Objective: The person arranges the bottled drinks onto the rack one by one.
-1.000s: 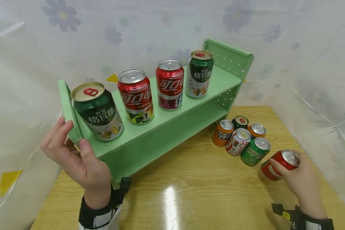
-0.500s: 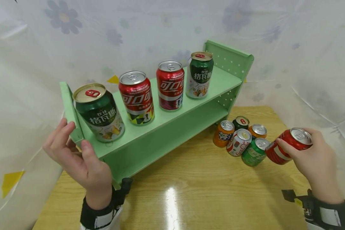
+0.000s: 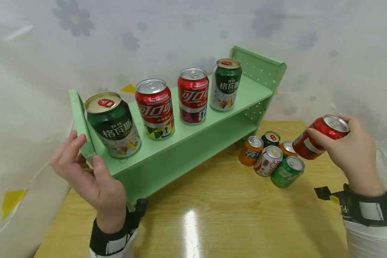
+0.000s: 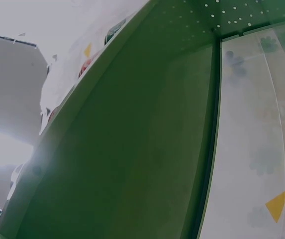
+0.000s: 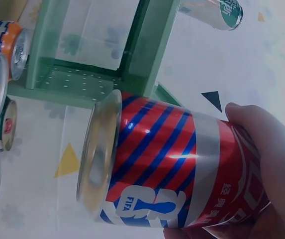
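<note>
My right hand [image 3: 358, 154] grips a red cola can [image 3: 320, 138] near its top, holding it tilted in the air at the right. In the right wrist view the can [image 5: 157, 159] shows blue stripes and a FIFA mark. My left hand [image 3: 90, 175] lies at the left end panel of a green two-tier shelf [image 3: 180, 157], fingers at the outside and thumb in front. On the upper tier stand a green-and-white can [image 3: 114, 125] at the left, two red cola cans [image 3: 154, 109] in the middle and another green-and-white can [image 3: 226, 84] toward the right.
Beside the shelf's right end several cans stand clustered on the wooden table [image 3: 232, 215]: an orange can [image 3: 251, 150], a white cola can [image 3: 268, 161], a green can [image 3: 287, 172] and others behind. A flower-patterned sheet [image 3: 167, 32] hangs behind and around the table.
My right hand has lifted the red cola can from low by the table up and away, past the clustered cans. My left hand has stayed at the shelf's end.
</note>
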Demonstrator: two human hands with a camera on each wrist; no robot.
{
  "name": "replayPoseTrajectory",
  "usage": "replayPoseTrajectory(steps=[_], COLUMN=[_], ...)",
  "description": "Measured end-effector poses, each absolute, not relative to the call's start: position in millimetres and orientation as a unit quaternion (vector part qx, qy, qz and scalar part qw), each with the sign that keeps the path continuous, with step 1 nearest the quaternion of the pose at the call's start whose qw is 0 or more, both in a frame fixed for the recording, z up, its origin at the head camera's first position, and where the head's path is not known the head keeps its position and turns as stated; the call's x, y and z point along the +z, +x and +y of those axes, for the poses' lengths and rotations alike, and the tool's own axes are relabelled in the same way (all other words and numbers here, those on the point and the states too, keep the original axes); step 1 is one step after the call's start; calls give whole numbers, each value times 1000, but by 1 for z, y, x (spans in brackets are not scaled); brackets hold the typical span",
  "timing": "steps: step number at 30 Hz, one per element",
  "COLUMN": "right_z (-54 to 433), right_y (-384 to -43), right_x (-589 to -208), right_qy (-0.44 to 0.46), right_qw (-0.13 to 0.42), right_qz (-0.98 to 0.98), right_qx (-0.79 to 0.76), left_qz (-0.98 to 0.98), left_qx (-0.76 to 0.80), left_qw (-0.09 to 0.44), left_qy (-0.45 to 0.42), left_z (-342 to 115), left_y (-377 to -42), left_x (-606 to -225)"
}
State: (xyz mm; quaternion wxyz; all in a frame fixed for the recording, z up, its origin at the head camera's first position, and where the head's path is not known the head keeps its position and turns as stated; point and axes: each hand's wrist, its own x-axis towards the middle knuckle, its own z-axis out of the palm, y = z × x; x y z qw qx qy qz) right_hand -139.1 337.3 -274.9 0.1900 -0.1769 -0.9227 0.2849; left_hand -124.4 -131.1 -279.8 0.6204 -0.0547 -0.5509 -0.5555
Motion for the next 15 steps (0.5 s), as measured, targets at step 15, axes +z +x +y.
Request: replayPoseTrajectory(steps=[15], right_z=[326], right_y=[-186], right_x=[-220], right_qy=[-141], right_qw=[192], right_qz=[-924], right_qx=[298], left_qz=[-553], left_qx=[-553], left_qw=[621], left_qy=[-53], left_z=[-130], left_y=[-126], left_x=[-280])
